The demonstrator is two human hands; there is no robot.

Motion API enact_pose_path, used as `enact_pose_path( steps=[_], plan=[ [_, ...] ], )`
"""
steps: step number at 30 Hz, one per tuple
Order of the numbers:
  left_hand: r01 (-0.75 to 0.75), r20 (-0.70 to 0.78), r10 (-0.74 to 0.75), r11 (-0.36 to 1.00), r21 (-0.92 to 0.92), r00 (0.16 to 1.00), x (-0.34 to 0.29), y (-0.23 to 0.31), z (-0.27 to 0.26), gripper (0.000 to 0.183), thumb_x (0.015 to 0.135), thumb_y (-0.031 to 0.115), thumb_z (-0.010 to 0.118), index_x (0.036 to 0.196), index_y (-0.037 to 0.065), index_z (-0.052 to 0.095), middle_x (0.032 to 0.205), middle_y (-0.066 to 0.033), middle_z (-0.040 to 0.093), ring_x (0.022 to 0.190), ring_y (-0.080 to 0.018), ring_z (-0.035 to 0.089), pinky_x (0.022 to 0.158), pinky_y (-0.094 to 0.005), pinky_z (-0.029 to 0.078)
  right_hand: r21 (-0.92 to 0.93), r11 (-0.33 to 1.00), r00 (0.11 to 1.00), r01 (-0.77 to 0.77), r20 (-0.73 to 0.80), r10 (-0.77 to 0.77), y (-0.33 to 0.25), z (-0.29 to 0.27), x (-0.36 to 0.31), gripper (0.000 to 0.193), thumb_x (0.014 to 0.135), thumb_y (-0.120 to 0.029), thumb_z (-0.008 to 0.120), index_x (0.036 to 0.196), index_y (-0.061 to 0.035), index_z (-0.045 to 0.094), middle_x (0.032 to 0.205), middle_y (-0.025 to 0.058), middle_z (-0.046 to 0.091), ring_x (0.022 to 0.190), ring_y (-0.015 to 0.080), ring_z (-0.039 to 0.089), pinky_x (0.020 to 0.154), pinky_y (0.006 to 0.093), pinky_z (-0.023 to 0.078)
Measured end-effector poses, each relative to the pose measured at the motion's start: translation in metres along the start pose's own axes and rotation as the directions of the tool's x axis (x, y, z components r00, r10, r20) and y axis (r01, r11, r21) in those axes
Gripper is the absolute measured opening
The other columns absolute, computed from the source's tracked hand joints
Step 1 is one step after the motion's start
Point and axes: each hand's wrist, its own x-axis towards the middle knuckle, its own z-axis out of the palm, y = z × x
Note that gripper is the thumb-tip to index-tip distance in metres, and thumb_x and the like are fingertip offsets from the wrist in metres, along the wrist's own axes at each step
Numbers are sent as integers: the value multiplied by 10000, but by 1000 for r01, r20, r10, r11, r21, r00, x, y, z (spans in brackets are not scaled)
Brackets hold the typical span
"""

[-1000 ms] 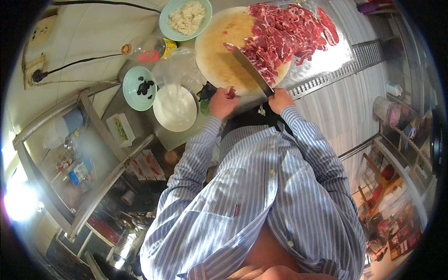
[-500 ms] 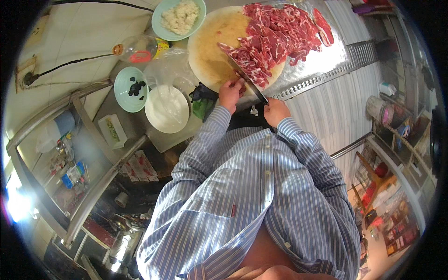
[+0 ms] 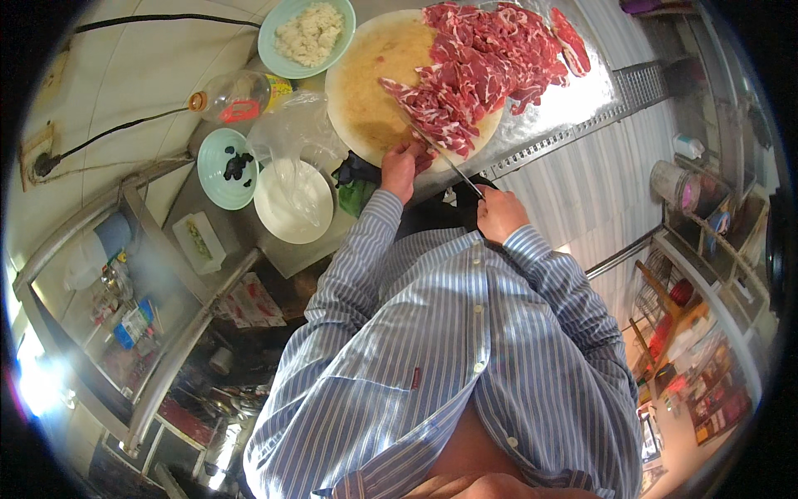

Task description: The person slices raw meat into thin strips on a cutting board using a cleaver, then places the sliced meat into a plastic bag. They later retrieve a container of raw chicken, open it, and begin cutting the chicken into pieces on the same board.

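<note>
My right hand (image 3: 500, 214) is closed around the handle of a knife (image 3: 456, 169). Its blade slants up and left over the near part of a round cutting board (image 3: 362, 100). Beside the blade, at the board's near edge, the bent fingers of my left hand (image 3: 399, 173) pinch a piece of red meat (image 3: 425, 158). A large heap of sliced, fat-streaked meat (image 3: 490, 62) covers the right side of the board and spills past it onto the steel counter.
Left of the board stand a pale green bowl of white crumbly food (image 3: 277, 51), a green bowl with dark pieces (image 3: 208, 187), a white bowl (image 3: 274, 224) with clear plastic in it, and a plastic bottle (image 3: 233, 96). A slotted metal strip (image 3: 573, 133) edges the counter.
My right hand has shifted slightly right and down with the knife, whose blade now shows a brighter face. My left hand has moved a little left and down, still beside the blade.
</note>
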Motion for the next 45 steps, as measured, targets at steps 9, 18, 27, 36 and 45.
enact_pose_path(
  steps=[9, 18, 27, 36, 45],
  plan=[
    [12, -63, -14, 1000, -20, 998, 3, 8, 9, 173, 990, 185, 671, 1110, 60, 675, 970, -48, 729, 816, -166, 713, 722, -304, 599, -61, 998, 998, -14, 66, 18, -4, -4, -8, 438, 876, -156, 579, 1307, -138, 657, 925, 256, 725, 873, 443, 713, 813, 560, 574],
    [43, -23, -43, 999, 2, 999, 15, -2, -6, 166, 1032, 187, 611, 1154, 84, 655, 1004, -51, 722, 877, -195, 719, 731, -331, 594, -118, 993, 989, -22, 144, 39, -12, -15, -8, 440, 848, -168, 590, 1282, -117, 640, 940, 238, 727, 882, 434, 723, 771, 550, 581],
    [29, 3, -29, 1000, -7, 1000, 8, 5, -4, 211, 1000, 153, 669, 1168, 27, 656, 1042, -67, 723, 900, -194, 725, 813, -341, 607, -77, 994, 974, -74, 206, 89, -24, -24, -5, 425, 828, -138, 610, 1241, -41, 629, 947, 243, 728, 896, 425, 726, 771, 531, 589],
    [-23, -60, 26, 999, 49, 998, 6, 10, 2, 151, 994, 142, 678, 1088, 27, 699, 970, -52, 731, 835, -150, 699, 728, -300, 557, -69, 996, 982, -49, 181, 61, -31, -15, 21, 377, 855, -117, 581, 1220, -86, 669, 917, 231, 728, 900, 419, 715, 791, 537, 577],
    [22, -73, -10, 988, 153, 997, 4, 15, 6, 180, 1000, 176, 662, 1108, 35, 697, 997, -46, 724, 844, -156, 689, 746, -312, 547, -34, 998, 985, -44, 164, 49, -46, -9, 50, 272, 836, -132, 642, 1071, -19, 718, 977, 254, 736, 971, 414, 719, 895, 495, 574]
  ],
)
